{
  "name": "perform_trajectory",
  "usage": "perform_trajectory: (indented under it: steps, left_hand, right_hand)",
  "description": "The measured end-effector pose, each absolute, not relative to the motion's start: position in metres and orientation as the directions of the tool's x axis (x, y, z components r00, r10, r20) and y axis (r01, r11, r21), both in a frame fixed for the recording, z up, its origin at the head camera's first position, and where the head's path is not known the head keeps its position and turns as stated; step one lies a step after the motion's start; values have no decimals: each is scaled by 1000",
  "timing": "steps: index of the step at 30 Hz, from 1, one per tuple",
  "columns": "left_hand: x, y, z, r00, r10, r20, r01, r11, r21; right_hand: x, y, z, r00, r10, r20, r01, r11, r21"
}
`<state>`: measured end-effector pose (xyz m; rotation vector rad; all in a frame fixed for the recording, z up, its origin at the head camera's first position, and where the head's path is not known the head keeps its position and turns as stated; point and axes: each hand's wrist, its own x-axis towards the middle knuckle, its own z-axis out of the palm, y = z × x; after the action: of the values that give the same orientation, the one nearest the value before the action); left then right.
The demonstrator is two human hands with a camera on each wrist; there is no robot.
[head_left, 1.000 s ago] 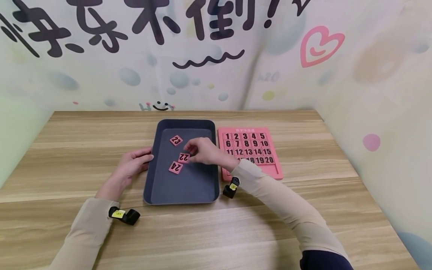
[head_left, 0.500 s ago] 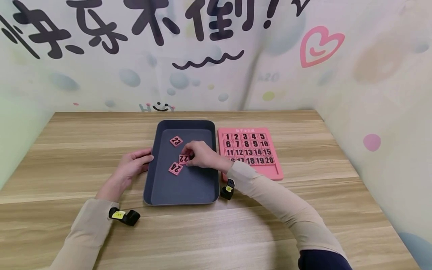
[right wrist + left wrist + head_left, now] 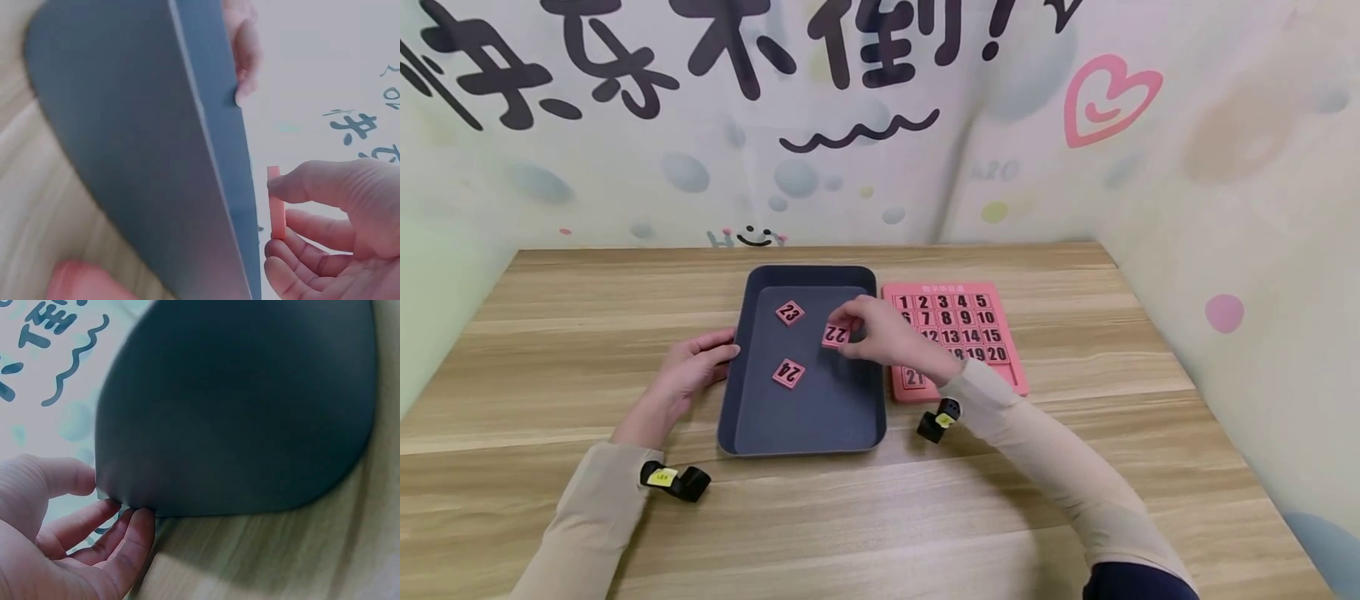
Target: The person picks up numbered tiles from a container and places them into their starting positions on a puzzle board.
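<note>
My right hand pinches a pink number tile marked 22 between thumb and fingers over the right part of a dark grey tray. In the right wrist view the tile is seen edge-on, above the tray's rim. My left hand holds the tray's left edge; the left wrist view has the thumb at the rim and the bent fingertips against the outer wall. Two more tiles, 23 and 24, lie in the tray.
A pink number-puzzle board lies right of the tray, with rows of tiles and tile 21 in its bottom row. My right forearm covers part of it. A patterned wall stands behind the wooden table.
My right hand has taken tile 22 from beside tile 24 and moved it up and to the right. My left hand has stayed at the tray's edge.
</note>
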<state>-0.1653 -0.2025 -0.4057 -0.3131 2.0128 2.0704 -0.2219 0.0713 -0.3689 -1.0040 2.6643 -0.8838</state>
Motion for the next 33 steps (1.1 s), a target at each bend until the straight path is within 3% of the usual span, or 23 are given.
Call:
perform_trajectory:
  steps: [8,17,33]
  left_hand:
    - [-166,-203,-406,-946,17,-324,-324,-6,946]
    - [-166,-202,-405,-943,17,-333,-333,-6,943]
    - [-166,-202,-405,-941,18,-338,-338,-6,941]
  right_hand:
    - [-214,118,-371,-759,-642,103,-556,559,-615]
    - [-206,156,-381,-814,-570,113,-506,602,-618]
    - [-209,169,-401,-825,-560,74,-488,640,-593]
